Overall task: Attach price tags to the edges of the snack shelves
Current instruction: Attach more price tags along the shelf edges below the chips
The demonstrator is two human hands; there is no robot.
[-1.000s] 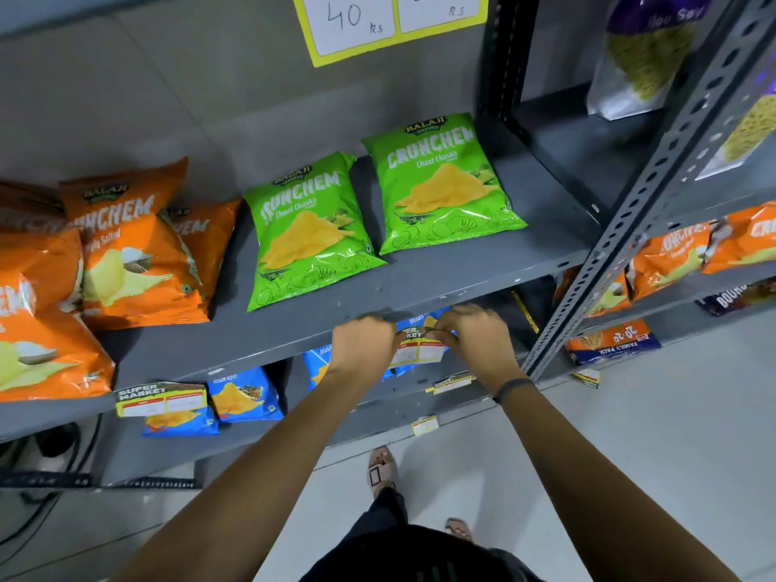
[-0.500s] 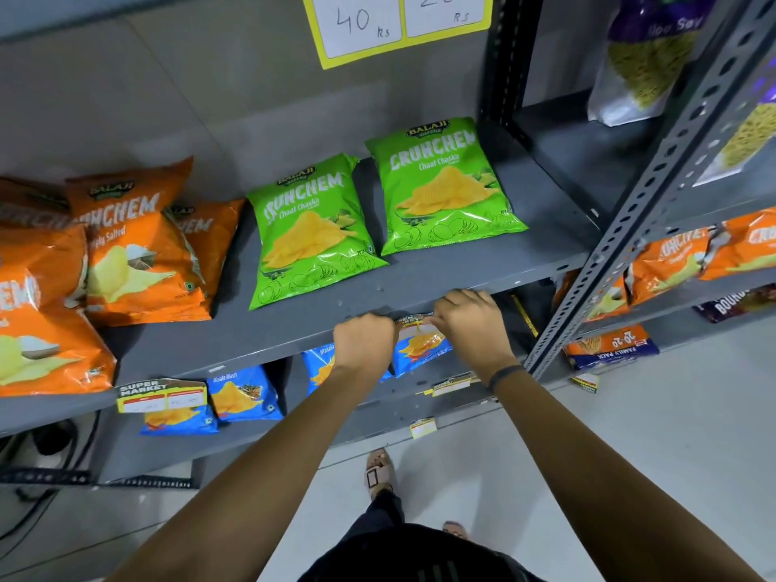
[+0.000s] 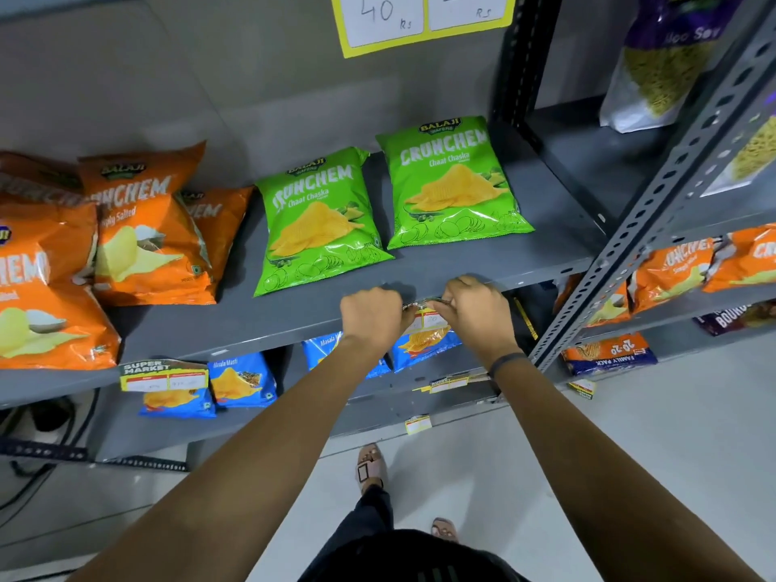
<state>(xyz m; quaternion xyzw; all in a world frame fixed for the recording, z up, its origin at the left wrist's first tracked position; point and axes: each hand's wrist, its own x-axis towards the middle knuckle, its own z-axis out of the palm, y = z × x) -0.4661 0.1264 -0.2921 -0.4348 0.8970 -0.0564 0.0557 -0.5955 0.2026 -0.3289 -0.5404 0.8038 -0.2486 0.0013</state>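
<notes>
A small price tag (image 3: pixel 425 316) with a dark top strip and white fields sits against the front edge of the grey snack shelf (image 3: pixel 252 329), below two green chip bags (image 3: pixel 451 184). My left hand (image 3: pixel 371 315) grips the tag's left end with curled fingers. My right hand (image 3: pixel 474 315) pinches its right end against the shelf lip. Most of the tag is hidden between the two hands. Another price tag (image 3: pixel 163 375) hangs on the same edge further left.
Orange chip bags (image 3: pixel 142 245) lie on the left of the shelf. Blue bags (image 3: pixel 241 380) fill the shelf below, which carries more yellow tags (image 3: pixel 449 382). A perforated grey upright (image 3: pixel 655 203) stands right of my hands. My sandalled feet (image 3: pixel 369 468) stand on the pale floor.
Both hands have lifted the tag from below the shelf lip up against the shelf's front edge. The view has shifted slightly downward.
</notes>
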